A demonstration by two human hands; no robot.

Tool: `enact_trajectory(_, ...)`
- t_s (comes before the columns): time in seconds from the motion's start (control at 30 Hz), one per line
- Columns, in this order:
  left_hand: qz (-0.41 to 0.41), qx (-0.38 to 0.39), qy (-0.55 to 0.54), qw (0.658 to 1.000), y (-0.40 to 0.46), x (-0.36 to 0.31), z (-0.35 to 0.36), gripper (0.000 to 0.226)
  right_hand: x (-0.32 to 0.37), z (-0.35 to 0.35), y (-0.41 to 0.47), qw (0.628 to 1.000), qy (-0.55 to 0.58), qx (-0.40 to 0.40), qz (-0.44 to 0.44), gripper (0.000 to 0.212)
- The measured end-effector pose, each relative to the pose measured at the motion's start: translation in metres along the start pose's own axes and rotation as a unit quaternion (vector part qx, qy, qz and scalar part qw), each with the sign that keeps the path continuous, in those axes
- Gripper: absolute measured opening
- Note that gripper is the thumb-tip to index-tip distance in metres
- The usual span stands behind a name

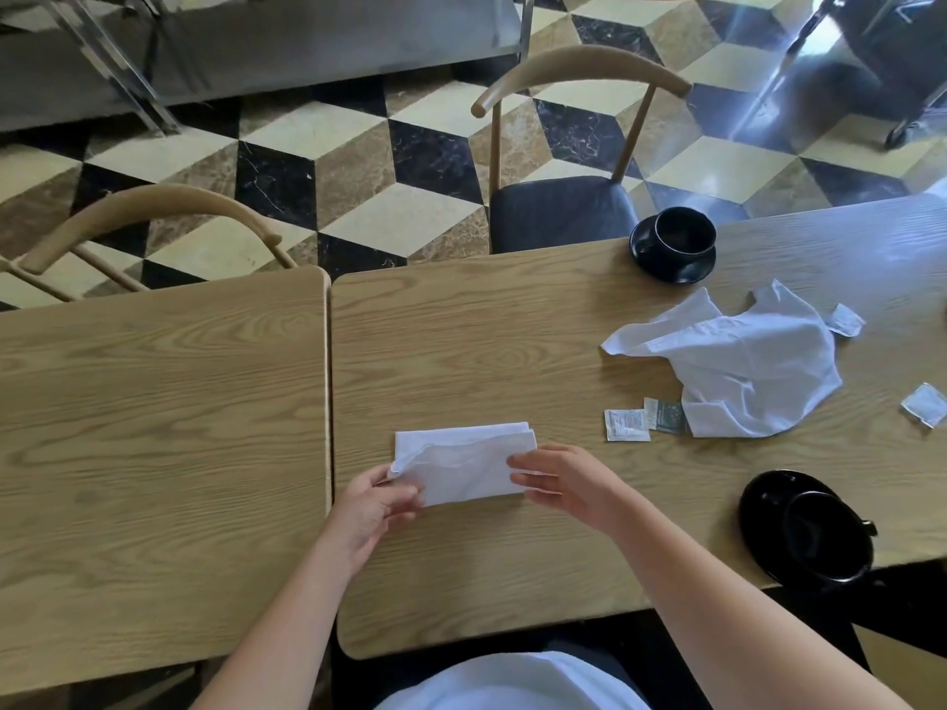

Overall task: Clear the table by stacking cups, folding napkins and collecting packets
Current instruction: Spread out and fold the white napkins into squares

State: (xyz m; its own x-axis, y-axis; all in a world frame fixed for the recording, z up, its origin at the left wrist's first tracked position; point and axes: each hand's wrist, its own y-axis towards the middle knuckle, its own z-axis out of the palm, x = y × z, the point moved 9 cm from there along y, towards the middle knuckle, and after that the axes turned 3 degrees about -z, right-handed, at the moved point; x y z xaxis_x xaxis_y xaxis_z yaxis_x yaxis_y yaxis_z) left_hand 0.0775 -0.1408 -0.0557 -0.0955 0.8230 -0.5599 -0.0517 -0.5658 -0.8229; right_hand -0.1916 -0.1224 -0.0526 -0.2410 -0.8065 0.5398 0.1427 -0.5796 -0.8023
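Observation:
A folded white napkin (pixel 464 461) lies on the wooden table (pixel 461 340) in front of me. My left hand (pixel 371 509) pinches its near left corner, and my right hand (pixel 558 479) holds its right end. A crumpled white napkin (pixel 743 368) lies to the right. Two small packets (pixel 626 425) (pixel 663 415) sit by its near left edge, another packet (pixel 845 320) at its far right, and one more (pixel 926 404) near the right frame edge. A black cup on a saucer (pixel 676 243) stands at the far edge. A second black cup on a saucer (pixel 809 530) stands at the near right.
A second wooden table (pixel 153 427) butts against the left side with a narrow gap between them. Two wooden chairs (pixel 563 207) (pixel 143 217) stand at the far side on a chequered tile floor. A metal rack (pixel 256 43) runs along the back.

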Motion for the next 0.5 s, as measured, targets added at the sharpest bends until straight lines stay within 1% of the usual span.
enact_trajectory(0.07,0.012,-0.059,0.069,0.996,0.006,0.0,-0.008,0.008,0.005,-0.004,0.003,0.998,-0.057,-0.024,-0.011,0.032)
enact_trajectory(0.13,0.032,-0.112,0.121,0.986,0.014,-0.002,-0.017,0.009,0.01,-0.01,0.008,0.992,-0.11,-0.061,-0.024,0.021)
enact_trajectory(0.23,0.064,-0.166,0.182,0.967,0.019,-0.012,-0.023,0.015,0.018,-0.013,0.017,0.983,-0.161,-0.084,-0.037,0.008)
enact_trajectory(0.37,0.09,-0.199,0.227,0.949,0.026,-0.028,-0.021,0.014,0.029,-0.019,0.032,0.963,-0.243,-0.104,-0.056,0.015)
enact_trajectory(0.5,0.096,-0.216,0.294,0.926,0.037,-0.04,-0.017,0.018,0.038,-0.027,0.048,0.923,-0.353,-0.144,-0.057,0.03)
